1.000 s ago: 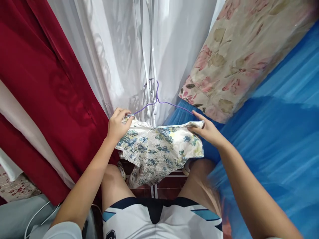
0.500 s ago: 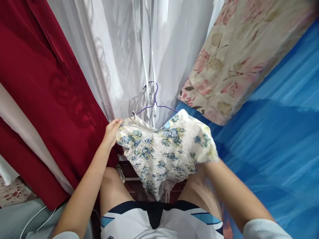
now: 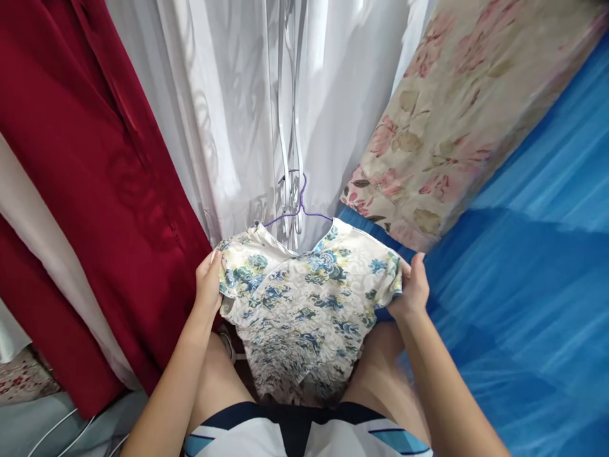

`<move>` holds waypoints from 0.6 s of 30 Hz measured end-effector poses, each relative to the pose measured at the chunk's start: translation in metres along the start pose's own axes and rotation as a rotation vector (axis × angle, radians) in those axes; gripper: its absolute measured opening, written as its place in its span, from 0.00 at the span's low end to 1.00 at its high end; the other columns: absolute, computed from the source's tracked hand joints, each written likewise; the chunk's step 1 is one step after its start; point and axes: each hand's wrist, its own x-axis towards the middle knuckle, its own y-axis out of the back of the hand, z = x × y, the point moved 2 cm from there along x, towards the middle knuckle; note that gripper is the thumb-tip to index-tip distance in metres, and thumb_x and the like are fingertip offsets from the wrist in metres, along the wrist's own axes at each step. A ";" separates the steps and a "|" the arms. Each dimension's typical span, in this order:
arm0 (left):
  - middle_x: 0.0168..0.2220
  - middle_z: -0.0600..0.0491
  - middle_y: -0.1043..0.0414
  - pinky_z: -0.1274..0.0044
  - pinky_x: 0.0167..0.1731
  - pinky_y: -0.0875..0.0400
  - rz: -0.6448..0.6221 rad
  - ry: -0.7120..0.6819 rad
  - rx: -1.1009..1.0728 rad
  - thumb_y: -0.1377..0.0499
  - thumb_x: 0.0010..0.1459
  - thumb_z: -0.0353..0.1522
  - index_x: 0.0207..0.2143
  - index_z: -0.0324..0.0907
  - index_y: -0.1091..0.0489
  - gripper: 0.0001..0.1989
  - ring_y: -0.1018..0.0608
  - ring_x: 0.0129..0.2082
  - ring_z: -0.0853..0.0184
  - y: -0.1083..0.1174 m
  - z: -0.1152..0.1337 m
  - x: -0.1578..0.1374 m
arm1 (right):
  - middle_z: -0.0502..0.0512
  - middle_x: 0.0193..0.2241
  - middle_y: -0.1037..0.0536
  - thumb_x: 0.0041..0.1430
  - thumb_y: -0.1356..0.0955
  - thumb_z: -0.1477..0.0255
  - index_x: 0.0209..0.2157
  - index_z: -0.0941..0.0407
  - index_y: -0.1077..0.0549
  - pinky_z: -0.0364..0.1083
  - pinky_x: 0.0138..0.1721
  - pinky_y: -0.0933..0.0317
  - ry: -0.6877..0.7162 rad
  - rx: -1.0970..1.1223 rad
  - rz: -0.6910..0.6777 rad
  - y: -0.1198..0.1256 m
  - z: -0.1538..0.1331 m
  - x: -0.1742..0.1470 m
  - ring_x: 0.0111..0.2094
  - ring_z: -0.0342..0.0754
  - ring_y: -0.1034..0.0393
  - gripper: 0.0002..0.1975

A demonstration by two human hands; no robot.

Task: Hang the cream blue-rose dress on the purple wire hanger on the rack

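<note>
A short-sleeved white blouse with blue and yellow flowers (image 3: 304, 304) hangs spread in front of me on a purple hanger (image 3: 301, 202). The hanger's hook is up among white straps (image 3: 294, 127). My left hand (image 3: 208, 282) pinches the edge of the sleeve on the left, thumb on top. At the opposite sleeve, my right hand (image 3: 413, 291) has its fingers at the cuff, partly hidden by the cloth, while its thumb points up. The blouse's lower part falls between my knees.
White curtain cloth (image 3: 238, 95) hangs behind the hanger. Dark red cloth (image 3: 90, 158) is on the left, with pink-flowered beige cloth (image 3: 428, 127) and blue cloth (image 3: 523, 285) on the right. White wires (image 3: 54, 431) show at the lower left.
My right hand has come out from beneath the sleeve to its outer edge. The blouse is now flatter and more evenly spread, with the hanger slightly lower in view.
</note>
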 end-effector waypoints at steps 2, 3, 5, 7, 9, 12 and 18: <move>0.48 0.47 0.24 0.72 0.46 0.25 0.005 -0.079 -0.045 0.34 0.54 0.41 0.49 0.41 0.26 0.22 0.21 0.46 0.59 -0.006 0.023 -0.004 | 0.58 0.35 0.17 0.58 0.33 0.48 0.45 0.53 0.21 0.57 0.37 0.27 -0.102 0.119 0.009 0.003 -0.020 -0.007 0.40 0.64 0.22 0.25; 0.52 0.47 0.26 0.71 0.48 0.26 -0.025 -0.116 -0.058 0.34 0.55 0.40 0.52 0.43 0.29 0.24 0.23 0.50 0.58 -0.010 0.035 -0.005 | 0.58 0.34 0.17 0.55 0.29 0.52 0.44 0.53 0.21 0.56 0.35 0.26 -0.159 0.167 0.008 0.003 -0.030 -0.010 0.38 0.63 0.21 0.22; 0.59 0.47 0.32 0.67 0.53 0.28 -0.136 -0.165 -0.048 0.35 0.56 0.39 0.60 0.49 0.36 0.30 0.28 0.58 0.55 -0.019 0.055 -0.006 | 0.58 0.34 0.17 0.51 0.26 0.59 0.42 0.54 0.20 0.55 0.32 0.26 -0.230 0.232 0.034 0.000 -0.049 -0.017 0.36 0.63 0.20 0.18; 0.63 0.48 0.38 0.64 0.59 0.34 -0.229 -0.241 0.077 0.34 0.55 0.38 0.65 0.54 0.45 0.38 0.34 0.63 0.55 -0.028 0.068 -0.004 | 0.58 0.35 0.17 0.51 0.26 0.62 0.41 0.54 0.20 0.54 0.31 0.25 -0.255 0.287 0.090 -0.004 -0.063 -0.025 0.36 0.62 0.20 0.16; 0.67 0.46 0.47 0.63 0.66 0.45 -0.201 -0.391 0.312 0.30 0.49 0.37 0.67 0.53 0.52 0.48 0.41 0.67 0.54 -0.035 0.074 -0.001 | 0.59 0.37 0.17 0.52 0.27 0.62 0.41 0.54 0.21 0.54 0.32 0.25 -0.277 0.339 0.134 -0.009 -0.068 -0.032 0.37 0.62 0.20 0.15; 0.70 0.40 0.62 0.62 0.69 0.60 -0.025 -0.607 0.648 0.27 0.44 0.37 0.70 0.45 0.62 0.60 0.55 0.71 0.51 -0.042 0.076 0.005 | 0.59 0.38 0.17 0.55 0.29 0.61 0.39 0.54 0.21 0.54 0.35 0.24 -0.290 0.375 0.170 -0.018 -0.066 -0.037 0.37 0.62 0.20 0.14; 0.71 0.41 0.64 0.55 0.68 0.64 0.031 -0.783 0.937 0.31 0.49 0.32 0.71 0.45 0.66 0.57 0.59 0.71 0.46 -0.068 0.090 0.008 | 0.58 0.33 0.18 0.54 0.28 0.63 0.36 0.56 0.22 0.52 0.34 0.26 -0.224 0.344 0.182 -0.028 -0.077 -0.033 0.35 0.59 0.21 0.12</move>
